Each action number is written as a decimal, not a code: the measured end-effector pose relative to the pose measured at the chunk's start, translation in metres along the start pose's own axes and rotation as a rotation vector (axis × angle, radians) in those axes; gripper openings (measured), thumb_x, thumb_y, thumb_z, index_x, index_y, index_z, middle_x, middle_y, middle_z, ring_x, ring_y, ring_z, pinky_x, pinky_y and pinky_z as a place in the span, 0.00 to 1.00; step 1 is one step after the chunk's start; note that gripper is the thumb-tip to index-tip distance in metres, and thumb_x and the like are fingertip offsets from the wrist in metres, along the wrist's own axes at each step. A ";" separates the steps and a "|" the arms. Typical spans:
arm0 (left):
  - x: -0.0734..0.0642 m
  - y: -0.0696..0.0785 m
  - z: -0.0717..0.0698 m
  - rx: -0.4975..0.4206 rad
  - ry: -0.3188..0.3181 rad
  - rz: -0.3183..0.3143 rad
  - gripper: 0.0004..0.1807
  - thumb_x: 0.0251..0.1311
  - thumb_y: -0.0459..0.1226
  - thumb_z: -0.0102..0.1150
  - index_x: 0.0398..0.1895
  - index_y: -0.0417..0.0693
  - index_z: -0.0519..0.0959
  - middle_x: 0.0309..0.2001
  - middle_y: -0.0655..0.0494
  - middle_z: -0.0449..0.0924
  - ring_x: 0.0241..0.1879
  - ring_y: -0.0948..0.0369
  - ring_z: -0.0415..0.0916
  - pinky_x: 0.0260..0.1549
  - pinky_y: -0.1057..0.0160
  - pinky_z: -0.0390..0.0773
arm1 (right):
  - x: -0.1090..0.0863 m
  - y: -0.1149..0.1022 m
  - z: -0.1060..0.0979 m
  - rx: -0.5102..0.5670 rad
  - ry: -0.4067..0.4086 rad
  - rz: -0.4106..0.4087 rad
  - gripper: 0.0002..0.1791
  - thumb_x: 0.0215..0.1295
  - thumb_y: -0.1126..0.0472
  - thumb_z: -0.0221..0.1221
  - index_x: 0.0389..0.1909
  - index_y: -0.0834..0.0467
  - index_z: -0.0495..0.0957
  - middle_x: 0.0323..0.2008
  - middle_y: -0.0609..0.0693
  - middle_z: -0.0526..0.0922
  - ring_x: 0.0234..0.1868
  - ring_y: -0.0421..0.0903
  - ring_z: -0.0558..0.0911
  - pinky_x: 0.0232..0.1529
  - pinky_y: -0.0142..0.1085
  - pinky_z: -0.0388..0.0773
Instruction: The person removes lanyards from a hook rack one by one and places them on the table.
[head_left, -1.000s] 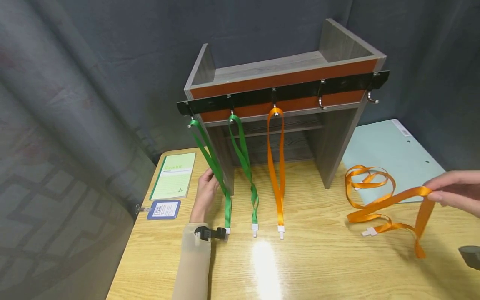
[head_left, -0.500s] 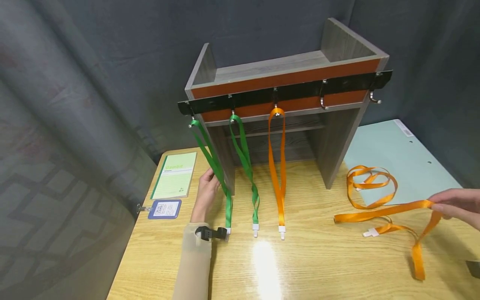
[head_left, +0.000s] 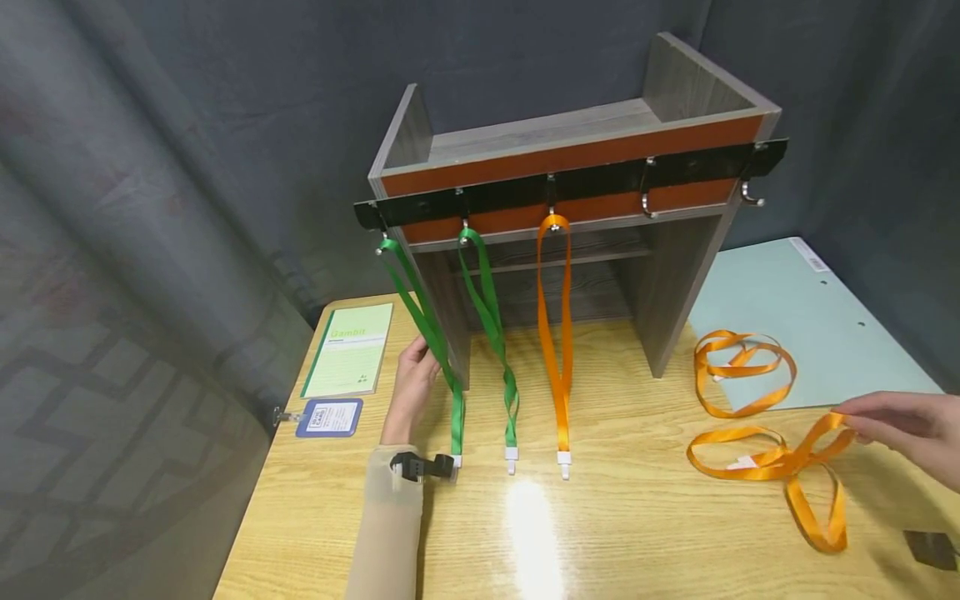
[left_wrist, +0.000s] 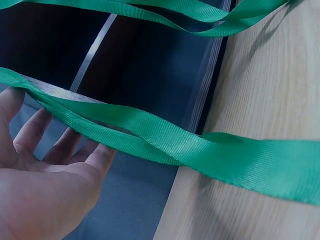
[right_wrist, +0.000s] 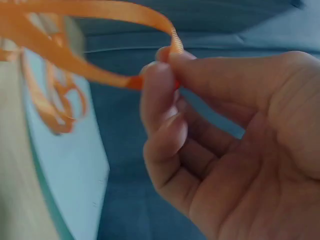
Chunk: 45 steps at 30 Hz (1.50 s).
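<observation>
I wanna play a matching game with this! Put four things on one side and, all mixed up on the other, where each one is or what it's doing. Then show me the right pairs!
Things
1. Right hand
2. Hanging orange lanyard
3. Badge holder
4. Left hand

Places and states
A. Lying near the notebook
B. Partly hidden by a hanging green lanyard
C. Pinching a loose orange lanyard
D. On the middle hook

Right pairs: 1-C, 2-D, 3-A, 4-B
</observation>
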<state>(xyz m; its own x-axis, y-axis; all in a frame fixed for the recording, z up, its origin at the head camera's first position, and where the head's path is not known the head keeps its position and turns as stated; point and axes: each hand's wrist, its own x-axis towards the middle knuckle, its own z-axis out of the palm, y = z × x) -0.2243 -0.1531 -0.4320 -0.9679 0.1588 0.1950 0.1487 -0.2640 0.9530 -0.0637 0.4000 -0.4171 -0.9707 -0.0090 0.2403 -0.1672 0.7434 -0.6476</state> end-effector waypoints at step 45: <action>0.002 -0.011 -0.005 -0.018 -0.008 0.058 0.16 0.68 0.36 0.53 0.57 0.44 0.77 0.55 0.47 0.72 0.57 0.54 0.67 0.60 0.55 0.67 | 0.071 -0.128 0.052 0.084 -0.101 -0.316 0.15 0.55 0.69 0.67 0.44 0.53 0.81 0.37 0.44 0.83 0.33 0.36 0.81 0.31 0.22 0.76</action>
<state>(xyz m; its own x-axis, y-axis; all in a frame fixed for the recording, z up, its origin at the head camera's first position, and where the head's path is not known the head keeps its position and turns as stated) -0.2284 -0.1546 -0.4429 -0.9560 0.1506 0.2516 0.2006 -0.2900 0.9358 -0.1203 0.2691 -0.3547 -0.8799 -0.3000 0.3684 -0.4723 0.6356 -0.6107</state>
